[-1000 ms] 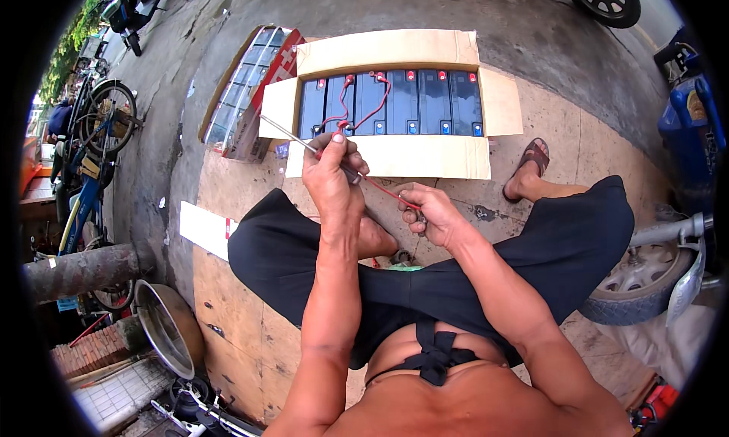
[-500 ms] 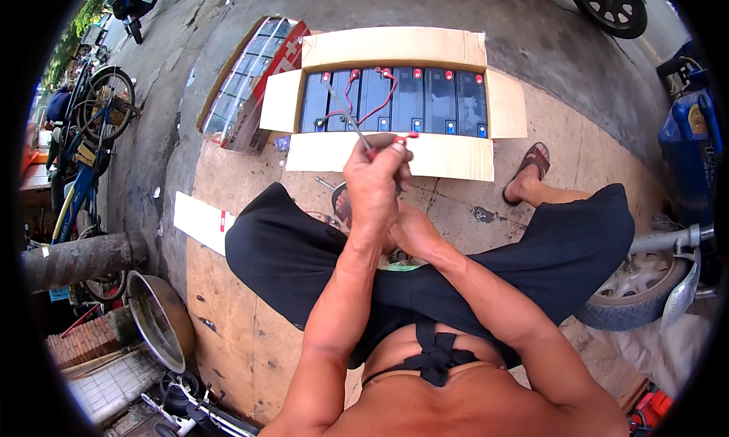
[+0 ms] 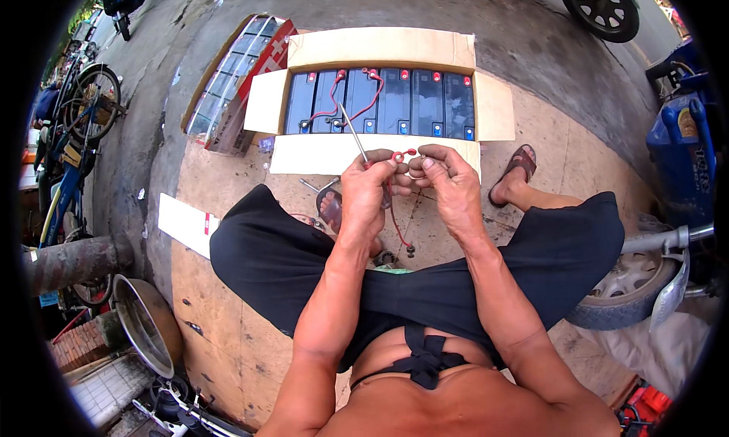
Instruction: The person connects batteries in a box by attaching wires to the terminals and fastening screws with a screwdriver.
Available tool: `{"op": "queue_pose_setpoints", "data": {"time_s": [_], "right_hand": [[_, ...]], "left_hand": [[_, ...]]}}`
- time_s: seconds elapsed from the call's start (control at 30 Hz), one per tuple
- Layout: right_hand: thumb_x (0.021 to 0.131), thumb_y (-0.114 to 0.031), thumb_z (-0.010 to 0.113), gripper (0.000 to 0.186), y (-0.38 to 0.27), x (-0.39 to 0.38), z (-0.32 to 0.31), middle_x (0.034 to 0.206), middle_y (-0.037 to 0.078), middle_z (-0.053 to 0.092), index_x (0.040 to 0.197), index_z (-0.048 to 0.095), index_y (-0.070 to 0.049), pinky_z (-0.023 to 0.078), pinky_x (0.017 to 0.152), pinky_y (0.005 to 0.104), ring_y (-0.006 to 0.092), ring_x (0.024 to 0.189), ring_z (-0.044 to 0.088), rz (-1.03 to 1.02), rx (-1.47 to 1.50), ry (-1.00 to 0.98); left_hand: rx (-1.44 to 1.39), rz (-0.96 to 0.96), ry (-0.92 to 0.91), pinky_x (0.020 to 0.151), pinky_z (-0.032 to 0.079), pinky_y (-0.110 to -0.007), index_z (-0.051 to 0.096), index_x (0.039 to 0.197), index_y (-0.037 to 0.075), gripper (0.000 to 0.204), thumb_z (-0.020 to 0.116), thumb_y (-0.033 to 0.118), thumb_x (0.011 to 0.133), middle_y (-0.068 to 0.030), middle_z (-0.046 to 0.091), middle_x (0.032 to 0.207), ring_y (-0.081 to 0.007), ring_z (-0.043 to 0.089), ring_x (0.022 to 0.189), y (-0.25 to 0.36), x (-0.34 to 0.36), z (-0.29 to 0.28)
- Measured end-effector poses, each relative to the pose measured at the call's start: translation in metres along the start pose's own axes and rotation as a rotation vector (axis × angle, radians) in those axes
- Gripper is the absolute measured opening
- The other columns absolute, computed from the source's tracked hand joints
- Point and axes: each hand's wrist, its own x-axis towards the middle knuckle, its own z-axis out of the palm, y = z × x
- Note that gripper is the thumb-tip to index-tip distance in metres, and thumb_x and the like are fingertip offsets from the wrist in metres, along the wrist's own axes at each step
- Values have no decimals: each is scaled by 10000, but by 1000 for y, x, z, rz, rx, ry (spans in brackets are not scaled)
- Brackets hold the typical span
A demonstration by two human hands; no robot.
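Near the frame's centre, the left hand (image 3: 364,192) hides most of the handle of the screwdriver (image 3: 352,135) and a stretch of the red wire (image 3: 398,223). Whether the fingertips of the right hand (image 3: 456,198) pinch anything is too small to tell. The left foot (image 3: 328,206) is partly covered. In the upper middle, the box (image 3: 380,50) conceals the lower parts of the batteries (image 3: 397,103). The top edge crops the wheel (image 3: 599,12), upper right; the dark rim cuts into the red thing (image 3: 651,407), lower right, its kind unclear.
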Motion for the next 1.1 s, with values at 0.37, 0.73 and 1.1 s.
{"op": "queue_pose_setpoints", "data": {"time_s": [0.37, 0.73, 1.1], "right_hand": [[865, -89, 629, 143, 10, 9, -3, 1070, 53, 557, 991, 622, -21, 440, 811, 270, 138, 954, 546, -410, -421, 18], [868, -48, 608, 147, 25, 14, -14, 1093, 52, 574, 1008, 616, -4, 468, 854, 277, 136, 951, 572, -135, 6, -263], [836, -29, 576, 146, 10, 10, -11, 840, 66, 607, 966, 579, 38, 500, 728, 266, 117, 790, 587, 13, 54, -198]], "left_hand": [[18, -72, -69, 559, 559, -306, 547, 1007, -65, 192, 546, 36, 844, -152, 642, 853, -205, 654, 661, 1, -6, 2], [13, -103, -132, 513, 544, -285, 560, 972, -62, 172, 561, 21, 822, -133, 637, 800, -188, 643, 613, 4, -7, -3], [143, 11, -106, 444, 472, -244, 561, 950, -54, 154, 565, 36, 825, -109, 629, 736, -145, 589, 537, -2, -11, 1]]}}
